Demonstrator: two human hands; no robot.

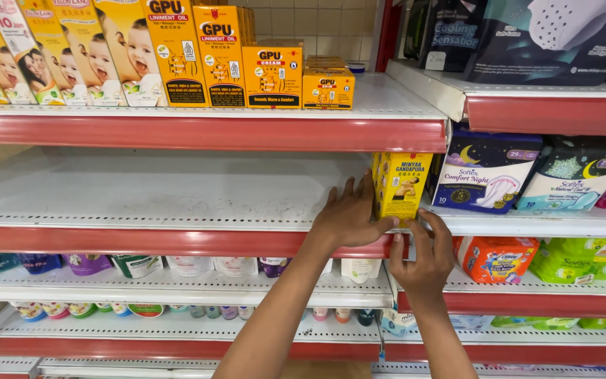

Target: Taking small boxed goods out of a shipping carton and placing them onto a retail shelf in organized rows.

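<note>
Head view: hands point(387, 238) touch yellow box point(401, 184) (upright).

A shop aisle is shown: red-edged white shelves point(198, 132) stocked with boxed goods point(272, 76), upper left.

The left hand point(348, 214) covers the lower left side of the small yellow cardboard box point(401, 184) at centre frame, and the right hand point(422, 258) hides its bottom edge. Both forearms run out of the bottom edge. At upper left, the tall yellow baby-picture cartons point(57, 52) are cropped by the top edge. The small tubs point(142, 265) on the lower shelves sit half hidden behind red shelf lips point(163, 242).
</note>
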